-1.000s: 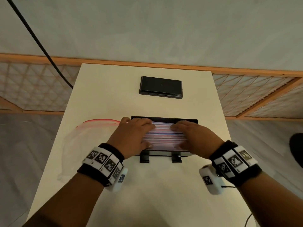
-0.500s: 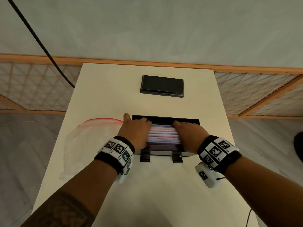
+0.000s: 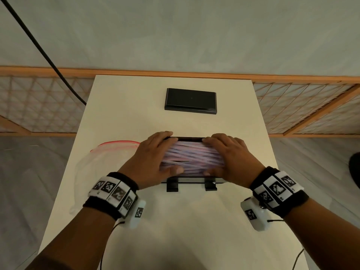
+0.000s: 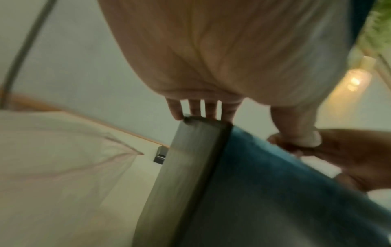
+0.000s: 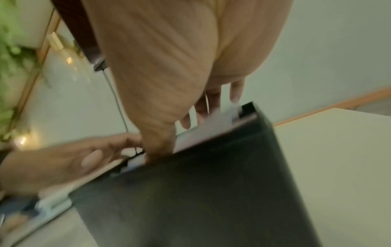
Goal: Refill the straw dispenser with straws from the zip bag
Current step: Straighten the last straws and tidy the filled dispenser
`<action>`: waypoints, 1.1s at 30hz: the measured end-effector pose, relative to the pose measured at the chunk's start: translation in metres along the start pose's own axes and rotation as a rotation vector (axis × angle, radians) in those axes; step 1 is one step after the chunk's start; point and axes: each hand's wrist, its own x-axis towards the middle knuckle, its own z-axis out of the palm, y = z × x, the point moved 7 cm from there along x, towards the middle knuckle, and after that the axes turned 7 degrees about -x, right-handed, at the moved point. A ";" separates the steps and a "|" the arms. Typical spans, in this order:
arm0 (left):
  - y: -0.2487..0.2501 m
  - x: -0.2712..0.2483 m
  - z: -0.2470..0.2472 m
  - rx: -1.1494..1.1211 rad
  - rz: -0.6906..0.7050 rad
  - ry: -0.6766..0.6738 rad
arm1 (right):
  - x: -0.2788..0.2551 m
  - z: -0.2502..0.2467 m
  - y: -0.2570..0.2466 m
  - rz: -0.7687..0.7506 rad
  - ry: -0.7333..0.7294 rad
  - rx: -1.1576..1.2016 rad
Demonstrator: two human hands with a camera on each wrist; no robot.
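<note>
On the pale worktop (image 3: 175, 230) the black straw dispenser (image 3: 191, 181) stands open-topped, heaped with crossed pink and blue straws (image 3: 191, 157). Both hands lie flat on the heap with fingers stretched out: the left hand (image 3: 151, 159) covers its left end, the right hand (image 3: 231, 158) its right end, fingertips reaching the far rim. Just left of the dispenser lies the clear zip bag (image 3: 101, 164), and farther back a black lid (image 3: 191, 101).
</note>
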 end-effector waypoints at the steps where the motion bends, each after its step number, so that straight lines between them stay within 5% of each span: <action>1: -0.005 -0.004 -0.002 -0.107 -0.030 0.042 | -0.005 -0.004 0.004 0.014 0.031 0.082; 5: -0.014 -0.019 -0.005 -0.313 -0.139 0.286 | -0.028 -0.004 0.008 0.097 0.167 0.199; 11: -0.005 -0.014 0.033 0.064 -0.160 0.145 | -0.037 0.040 -0.028 0.088 0.001 -0.131; 16: -0.010 -0.016 0.017 0.009 -0.117 0.302 | -0.040 0.038 -0.033 0.050 0.055 -0.136; 22: -0.013 -0.027 0.007 -0.276 -0.258 0.504 | -0.040 0.006 -0.008 0.224 0.439 -0.021; 25: -0.018 -0.029 0.006 -0.447 -0.360 0.582 | -0.036 0.014 -0.012 0.215 0.400 -0.021; 28: -0.019 -0.023 0.019 -0.569 -0.472 0.460 | -0.037 0.027 -0.021 0.170 0.367 0.004; 33: -0.034 -0.025 0.008 -0.707 -0.535 0.607 | -0.045 0.000 0.013 0.339 0.622 0.457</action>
